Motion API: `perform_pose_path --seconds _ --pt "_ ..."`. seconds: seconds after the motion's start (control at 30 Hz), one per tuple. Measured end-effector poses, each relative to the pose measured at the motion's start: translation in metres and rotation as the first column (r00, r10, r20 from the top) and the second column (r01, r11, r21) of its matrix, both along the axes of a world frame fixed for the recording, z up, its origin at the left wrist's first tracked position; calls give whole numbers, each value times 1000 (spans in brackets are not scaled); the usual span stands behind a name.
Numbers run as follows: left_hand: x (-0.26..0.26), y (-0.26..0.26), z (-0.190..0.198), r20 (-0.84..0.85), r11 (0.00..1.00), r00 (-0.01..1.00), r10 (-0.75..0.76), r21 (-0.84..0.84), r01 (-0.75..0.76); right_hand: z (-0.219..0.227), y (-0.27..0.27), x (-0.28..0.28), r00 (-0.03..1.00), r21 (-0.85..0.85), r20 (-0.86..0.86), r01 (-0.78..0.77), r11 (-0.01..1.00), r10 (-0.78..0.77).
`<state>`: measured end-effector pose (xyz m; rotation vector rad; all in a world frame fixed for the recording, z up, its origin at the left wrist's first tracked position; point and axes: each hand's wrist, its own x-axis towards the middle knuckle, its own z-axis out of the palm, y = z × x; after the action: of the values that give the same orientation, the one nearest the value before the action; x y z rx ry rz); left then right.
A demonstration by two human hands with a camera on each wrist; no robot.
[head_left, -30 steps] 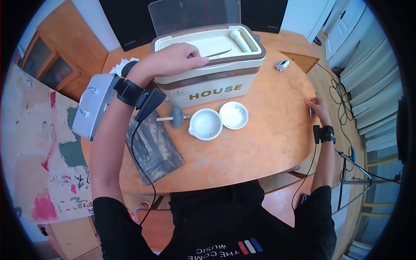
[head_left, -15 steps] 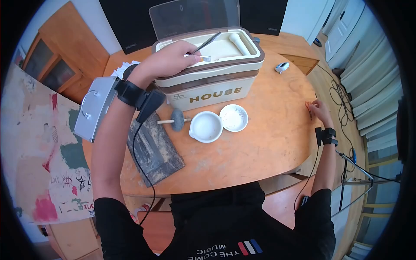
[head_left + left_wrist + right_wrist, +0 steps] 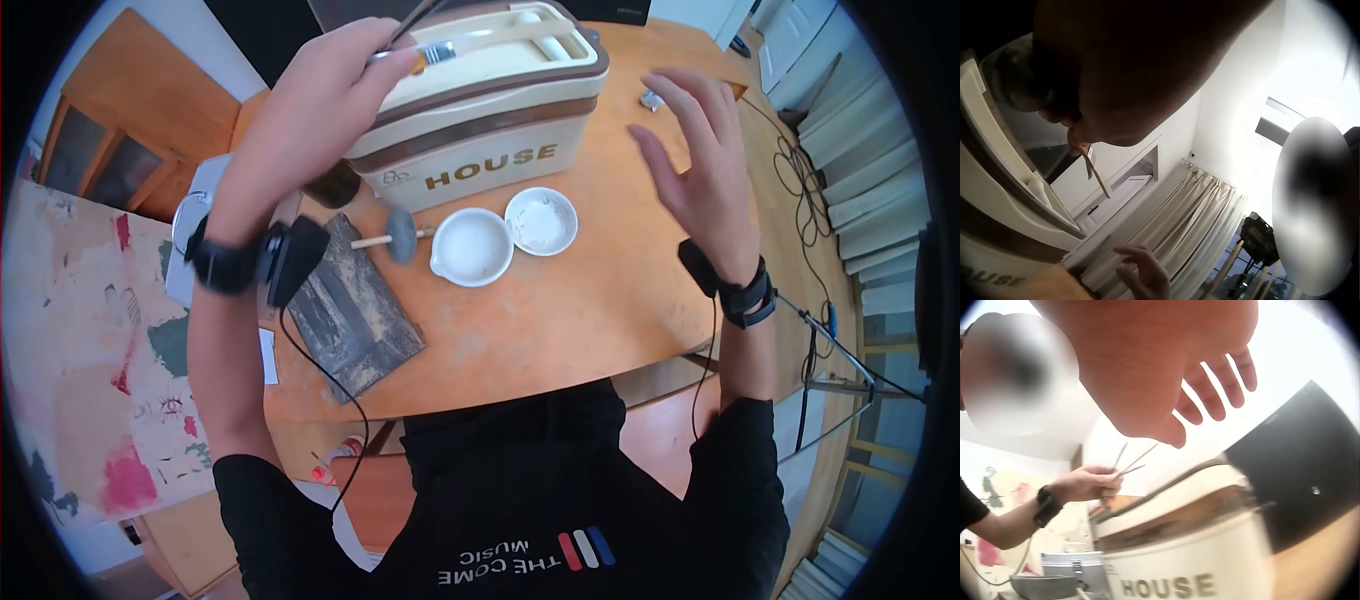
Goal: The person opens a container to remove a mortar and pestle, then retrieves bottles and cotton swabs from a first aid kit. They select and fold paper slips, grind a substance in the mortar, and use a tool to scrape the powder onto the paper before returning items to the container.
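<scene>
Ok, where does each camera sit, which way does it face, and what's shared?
Head: on the head, facing forward and down at the table; shows arms, left hand holding a brush, right hand, torso.
Left wrist: on that wrist, looking past the left hand toward the curtain; right hand below.
Right wrist: on that wrist, looking past the right hand at the box; left hand shows.
Head and right wrist share the HOUSE lettering.

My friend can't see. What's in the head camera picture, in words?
A person's left hand holds thin tools near a cream box marked HOUSE, while the empty right hand hovers. Two white bowls sit on the table in front of the box.
</scene>
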<state>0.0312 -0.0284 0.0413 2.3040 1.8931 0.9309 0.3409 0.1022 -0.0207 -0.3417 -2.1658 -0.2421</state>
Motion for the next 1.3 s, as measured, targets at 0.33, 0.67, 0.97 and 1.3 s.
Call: perform_pose_path --seconds 0.33,0.67,0.97,1.3 --pt "57 -25 -101 300 935 945 -133 -277 220 -40 -36 -20 902 -315 293 -223 923 318" --pt "46 1 -172 506 808 862 21 -516 283 -92 -36 -29 896 -496 324 -114 861 305" --pt "38 -2 -173 427 812 904 -10 -525 256 -117 -40 -48 858 -311 390 -218 925 334" --pt "41 -7 -164 248 772 966 -73 -600 212 -115 -55 -55 832 -216 480 -196 957 279"
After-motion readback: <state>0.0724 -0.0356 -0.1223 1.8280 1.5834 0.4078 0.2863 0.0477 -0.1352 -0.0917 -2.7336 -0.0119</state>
